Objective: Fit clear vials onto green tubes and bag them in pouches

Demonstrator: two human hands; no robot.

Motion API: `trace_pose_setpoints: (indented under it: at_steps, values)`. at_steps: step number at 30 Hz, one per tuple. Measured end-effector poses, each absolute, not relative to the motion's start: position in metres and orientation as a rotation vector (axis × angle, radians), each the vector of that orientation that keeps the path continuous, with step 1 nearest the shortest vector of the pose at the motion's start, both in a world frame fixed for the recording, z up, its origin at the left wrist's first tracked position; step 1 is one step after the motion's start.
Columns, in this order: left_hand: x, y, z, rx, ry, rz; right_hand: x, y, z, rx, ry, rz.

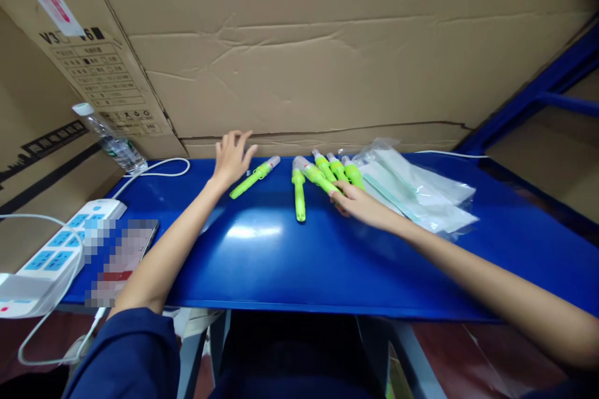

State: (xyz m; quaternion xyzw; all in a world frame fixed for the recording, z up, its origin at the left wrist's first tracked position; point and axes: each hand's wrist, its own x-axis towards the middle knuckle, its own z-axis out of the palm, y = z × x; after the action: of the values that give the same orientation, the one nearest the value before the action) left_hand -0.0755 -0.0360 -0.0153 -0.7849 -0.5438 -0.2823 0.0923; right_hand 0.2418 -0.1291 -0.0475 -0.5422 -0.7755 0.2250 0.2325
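Observation:
My right hand (350, 201) pinches the near end of a lime-green pen-shaped tube with a clear cap (321, 178), its cap pointing away to the left. Just left of it lies a similar green tube (299, 196), close against the held one's cap. Several more green tubes (336, 167) lie side by side behind my right hand, partly hidden by it. Raised over the back left of the table, my left hand (232, 159) is open and holds nothing. Nearest to it, on its right, a single green tube (255, 177) lies slanted.
Flat clear plastic packets (416, 187) with white and pale green contents lie on the blue table (262, 262) at right. To the left are a power strip (60, 249), a white cable, a phone (131, 255) and a tilted plastic bottle (115, 143). Cardboard (304, 75) walls the back.

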Motion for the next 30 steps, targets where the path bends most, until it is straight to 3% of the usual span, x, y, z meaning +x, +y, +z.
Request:
trace_pose_setpoints:
  at_steps: [3, 10, 15, 19, 23, 30]
  values:
    - [-0.1, -0.02, -0.024, -2.289, -1.803, -0.713, 0.235, -0.13, -0.059, -1.711, -2.066, 0.803]
    - [-0.108, -0.008, -0.034, -2.472, -1.814, -0.883, 0.196, -0.12, -0.041, -1.777, -2.27, 0.389]
    - [-0.091, -0.017, -0.02, -2.387, -1.803, -1.291, 0.196, -0.092, -0.025, -2.042, -2.104, 0.002]
    - [-0.063, -0.025, -0.013, -2.491, -1.975, -1.804, 0.199, -0.062, -0.026, -2.218, -2.098, 0.01]
    - [-0.043, -0.026, -0.013, -2.619, -2.033, -2.175, 0.206, -0.061, -0.025, -2.099, -2.22, -0.028]
    - [-0.028, -0.023, -0.02, -2.732, -2.102, -2.203, 0.219, -0.092, -0.014, -1.551, -2.412, -0.206]
